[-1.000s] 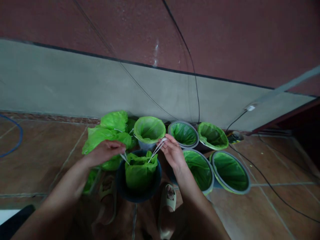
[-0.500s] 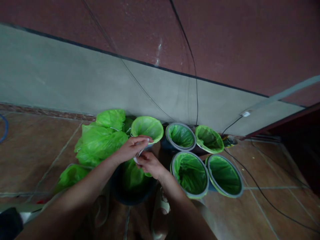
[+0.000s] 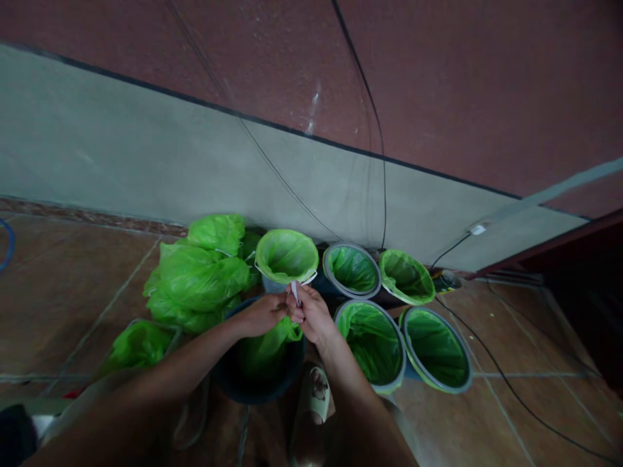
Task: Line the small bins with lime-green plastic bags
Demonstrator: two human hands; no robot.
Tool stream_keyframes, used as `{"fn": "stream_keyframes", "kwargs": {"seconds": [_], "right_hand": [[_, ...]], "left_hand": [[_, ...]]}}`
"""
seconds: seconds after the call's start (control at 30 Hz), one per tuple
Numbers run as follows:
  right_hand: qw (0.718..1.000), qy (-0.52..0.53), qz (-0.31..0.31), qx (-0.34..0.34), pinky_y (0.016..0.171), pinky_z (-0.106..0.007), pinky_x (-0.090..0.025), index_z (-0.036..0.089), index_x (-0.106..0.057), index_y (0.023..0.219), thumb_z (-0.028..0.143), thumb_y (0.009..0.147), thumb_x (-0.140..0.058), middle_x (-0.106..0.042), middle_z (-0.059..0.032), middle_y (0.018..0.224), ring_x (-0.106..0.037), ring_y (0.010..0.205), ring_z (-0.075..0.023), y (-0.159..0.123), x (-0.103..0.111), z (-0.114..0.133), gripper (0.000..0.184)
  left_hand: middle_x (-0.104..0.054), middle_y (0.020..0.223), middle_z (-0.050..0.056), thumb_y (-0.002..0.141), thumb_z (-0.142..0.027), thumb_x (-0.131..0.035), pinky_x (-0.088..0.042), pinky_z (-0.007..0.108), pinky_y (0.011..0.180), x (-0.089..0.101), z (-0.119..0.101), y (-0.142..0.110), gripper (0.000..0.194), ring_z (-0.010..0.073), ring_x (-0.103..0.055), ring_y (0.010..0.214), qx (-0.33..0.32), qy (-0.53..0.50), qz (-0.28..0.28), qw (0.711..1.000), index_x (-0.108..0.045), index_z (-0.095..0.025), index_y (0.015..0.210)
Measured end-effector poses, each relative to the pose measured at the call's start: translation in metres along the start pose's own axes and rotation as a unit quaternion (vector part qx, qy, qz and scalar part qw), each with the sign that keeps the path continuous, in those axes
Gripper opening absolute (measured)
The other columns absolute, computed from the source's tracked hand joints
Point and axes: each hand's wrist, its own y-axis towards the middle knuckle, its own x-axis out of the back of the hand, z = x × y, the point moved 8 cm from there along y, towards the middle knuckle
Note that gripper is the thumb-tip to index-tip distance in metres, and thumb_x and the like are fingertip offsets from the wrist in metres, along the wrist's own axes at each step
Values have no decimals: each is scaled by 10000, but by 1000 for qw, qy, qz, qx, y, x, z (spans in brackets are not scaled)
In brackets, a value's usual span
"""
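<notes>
Bulging green bags (image 3: 195, 279) block L side of dk bucket (image 3: 260, 394); gray-rimmed bins (image 3: 403, 353) crowd R, pale bin (image 3: 272, 284) stands behind, nr wall (image 3: 272, 149). Floor (image 3: 467, 428) R of bins is open, exc. blk cable (image 3: 501, 368).

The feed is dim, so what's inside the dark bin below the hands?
Inside the dark bin is a green bag, its top bunched below the right hand. The bag covers its own contents and the bin's bottom, so neither can be seen.

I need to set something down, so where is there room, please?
Bare tiles lie right of the rightmost lined bin, crossed by a black cable, and between the green bags and blue loop. Crowded: around the left hand and right hand.
</notes>
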Motion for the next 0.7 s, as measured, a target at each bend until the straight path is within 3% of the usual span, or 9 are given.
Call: {"fn": "stream_keyframes", "kwargs": {"seconds": [0.17,0.27,0.33,0.4,0.5,0.57,0.63,0.7], "right_hand": [[996,-52,-74,23,358,-183,-111,169,-585,828,510,649,-741,-452,96,492,-206,361,-12,4,22,6,415],[969,-188,-142,68,404,-191,-272,169,-608,854,444,687,-706,-552,57,580,-373,409,-45,6,47,18,336],[924,-332,-166,93,541,-226,-405,166,-635,897,391,741,-657,-630,9,681,-527,550,-99,5,58,26,275],[854,-489,-154,89,687,-271,-447,167,-657,975,363,792,-612,-683,-39,798,-608,721,-153,2,61,27,272],[746,-661,-74,26,760,-293,-431,184,-682,1041,388,796,-631,-710,-76,921,-634,854,-196,-3,57,12,323],[693,-720,-19,-28,720,-280,-416,194,-721,953,402,747,-689,-716,-75,900,-637,847,-203,-7,55,-3,294],[658,-749,18,-72,652,-268,-388,190,-738,783,370,710,-725,-705,-64,783,-627,768,-191,-11,54,-13,194],[663,-742,46,-87,588,-263,-348,176,-707,632,326,705,-723,-641,-39,631,-580,648,-160,-14,49,-17,168]], "left_hand": [[-609,594,0,855,-327,-371,-425,269,571,2,31,1,290,145,-551,547,123,14,-55,991,-590,-172,744],[-556,507,-19,834,-348,-384,-365,246,493,15,49,-1,288,134,-505,472,184,-5,-113,976,-593,-168,751],[-549,491,-20,828,-347,-381,-355,240,485,24,54,-3,301,127,-494,459,204,-15,-142,968,-604,-163,746],[-552,496,-18,819,-343,-392,-355,238,485,32,58,-4,310,124,-489,462,218,-22,-165,962,-630,-153,763],[-572,519,-10,793,-332,-433,-364,240,493,41,60,-5,305,126,-500,483,228,-30,-183,956,-666,-135,807],[-583,529,-3,796,-341,-439,-366,241,500,44,61,-4,322,127,-505,490,227,-21,-182,957,-681,-130,813],[-582,526,1,810,-351,-429,-355,244,500,45,61,-4,342,125,-494,479,229,8,-171,958,-690,-129,802],[-570,519,-2,821,-351,-423,-343,248,499,44,58,-3,348,123,-474,464,225,42,-154,961,-692,-132,800]]}}
